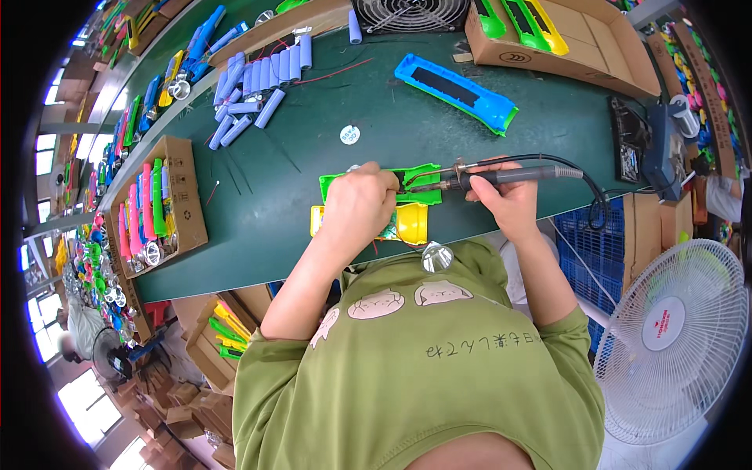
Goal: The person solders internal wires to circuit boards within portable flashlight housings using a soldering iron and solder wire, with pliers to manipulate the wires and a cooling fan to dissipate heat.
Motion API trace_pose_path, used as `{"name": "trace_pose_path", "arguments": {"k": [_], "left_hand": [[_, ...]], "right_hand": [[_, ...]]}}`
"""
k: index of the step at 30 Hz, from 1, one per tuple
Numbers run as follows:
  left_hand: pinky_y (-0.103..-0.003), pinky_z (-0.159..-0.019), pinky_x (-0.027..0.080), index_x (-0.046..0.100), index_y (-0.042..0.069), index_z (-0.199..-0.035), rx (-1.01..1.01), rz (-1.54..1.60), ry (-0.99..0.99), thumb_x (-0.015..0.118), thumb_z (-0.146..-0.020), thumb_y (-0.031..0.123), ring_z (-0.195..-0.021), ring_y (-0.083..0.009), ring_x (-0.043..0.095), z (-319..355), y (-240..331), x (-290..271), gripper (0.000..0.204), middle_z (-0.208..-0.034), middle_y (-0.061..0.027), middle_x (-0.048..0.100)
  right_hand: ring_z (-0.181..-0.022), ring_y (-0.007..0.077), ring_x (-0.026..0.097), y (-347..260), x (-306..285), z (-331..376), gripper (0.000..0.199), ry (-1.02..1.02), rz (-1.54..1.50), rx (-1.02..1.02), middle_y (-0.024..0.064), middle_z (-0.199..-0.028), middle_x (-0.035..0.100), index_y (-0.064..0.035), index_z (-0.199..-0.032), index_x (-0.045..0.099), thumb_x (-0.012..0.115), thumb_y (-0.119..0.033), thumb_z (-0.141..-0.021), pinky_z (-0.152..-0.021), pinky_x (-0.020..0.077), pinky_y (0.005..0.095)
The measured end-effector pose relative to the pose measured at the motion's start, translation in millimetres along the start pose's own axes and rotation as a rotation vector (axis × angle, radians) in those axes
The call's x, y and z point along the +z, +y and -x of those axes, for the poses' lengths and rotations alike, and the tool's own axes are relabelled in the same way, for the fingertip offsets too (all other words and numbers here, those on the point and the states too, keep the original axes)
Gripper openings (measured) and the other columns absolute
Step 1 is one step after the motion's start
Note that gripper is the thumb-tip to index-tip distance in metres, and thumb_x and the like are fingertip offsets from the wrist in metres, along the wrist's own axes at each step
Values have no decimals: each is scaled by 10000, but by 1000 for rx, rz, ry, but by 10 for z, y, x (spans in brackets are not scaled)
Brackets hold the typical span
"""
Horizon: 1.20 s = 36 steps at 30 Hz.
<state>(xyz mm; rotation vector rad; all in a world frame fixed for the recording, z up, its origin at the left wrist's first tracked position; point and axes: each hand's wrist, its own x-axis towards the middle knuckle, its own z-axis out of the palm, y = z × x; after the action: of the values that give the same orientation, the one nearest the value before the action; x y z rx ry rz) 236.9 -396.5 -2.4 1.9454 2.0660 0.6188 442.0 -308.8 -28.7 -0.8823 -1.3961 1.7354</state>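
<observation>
My right hand [509, 196] grips a soldering iron [501, 178] with a grey handle and a dark cable; a thin metal guide runs along its top. Its tip points left, into an open green plastic casing [423, 174] lying on the table. Over that casing's left half, my left hand [359, 205] has its fingers pinched together, and whatever is between them is hidden. Just nearer to me is a yellow casing [413, 223], partly covered by my left hand and wrist, with a bit of circuit board showing. A clear, round lamp reflector [437, 257] sits at the table edge against my shirt.
Lilac cylindrical batteries [270, 70] lie far left with red wires. A blue-and-green casing [458, 90] rests farther back. Cardboard boxes of casings stand left [196, 196] and back right [580, 47]. A blue soldering unit [666, 141] is right; a white fan [674, 337] stands below.
</observation>
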Motion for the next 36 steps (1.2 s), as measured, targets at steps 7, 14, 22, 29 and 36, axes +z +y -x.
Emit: {"name": "trace_pose_path", "arguments": {"k": [7,14,22,29,36], "left_hand": [[-356,-542,450,644,53,-716,-8,0,-1,610,-676,45,-579,-267,571,5,-15,25,53,-677,-103,564],[-371,-551,447,646,54,-715,6,-23,-12,605,-678,55,-591,-276,563,-4,7,8,55,-663,-103,544],[-373,-561,452,643,47,-712,6,-39,-21,600,-677,54,-602,-278,568,-60,-8,8,56,-669,-107,551],[-387,-582,467,639,43,-704,0,-50,-20,600,-661,53,-636,-299,584,-14,6,25,59,-692,-124,569],[-399,-588,463,627,27,-701,-7,-69,-31,609,-663,53,-641,-308,578,18,40,26,49,-674,-130,544]], "right_hand": [[-650,131,621,57,26,23,180,22,5,-3,106,-807,623,51,-910,575,654,-31,-771,-577,508,235],[-654,156,640,66,20,56,197,29,15,-30,123,-809,629,50,-928,552,651,-50,-790,-560,529,240],[-700,189,656,-90,98,212,190,59,11,-225,129,-831,648,41,-982,536,608,-20,-818,-580,534,258],[-1093,297,518,-15,378,365,681,-159,589,-374,123,-1102,590,-35,-1202,401,763,-136,-634,-1059,207,503],[-1061,320,504,12,469,357,769,-308,658,-401,140,-1143,516,-31,-1256,334,756,-105,-618,-1058,164,538]]}}
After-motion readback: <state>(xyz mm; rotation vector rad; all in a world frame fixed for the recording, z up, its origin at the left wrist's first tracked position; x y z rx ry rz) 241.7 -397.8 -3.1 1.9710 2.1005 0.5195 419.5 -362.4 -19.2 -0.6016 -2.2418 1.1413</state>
